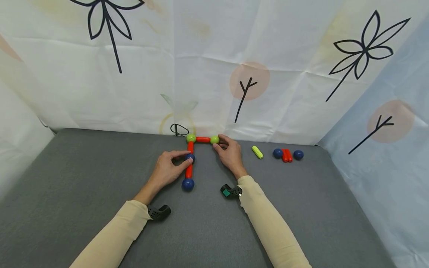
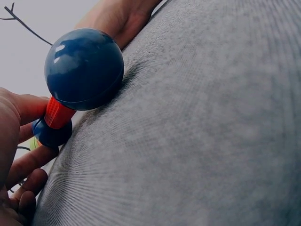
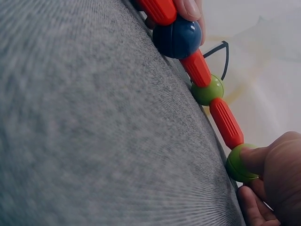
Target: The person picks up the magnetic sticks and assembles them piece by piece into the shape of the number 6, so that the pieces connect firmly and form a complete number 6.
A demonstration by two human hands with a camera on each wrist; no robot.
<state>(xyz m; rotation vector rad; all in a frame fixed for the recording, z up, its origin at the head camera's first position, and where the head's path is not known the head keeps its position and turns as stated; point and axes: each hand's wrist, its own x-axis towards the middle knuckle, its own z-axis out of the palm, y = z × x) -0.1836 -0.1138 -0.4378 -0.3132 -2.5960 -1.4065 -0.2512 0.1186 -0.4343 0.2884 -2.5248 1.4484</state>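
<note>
An L-shaped chain of balls and red rods lies on the grey table. My left hand pinches its middle blue ball between thumb and fingers. Toward me, a red rod joins that ball to another blue ball, large in the left wrist view. Away from me, a second red rod leads to the green corner ball. From the corner, a third red rod runs right to the green end ball, which my right hand holds between thumb and fingers.
To the right lie a loose yellow-green rod, two red rods side by side, and a blue ball and another blue ball flanking them. A patterned white cloth rises behind the table's back edge.
</note>
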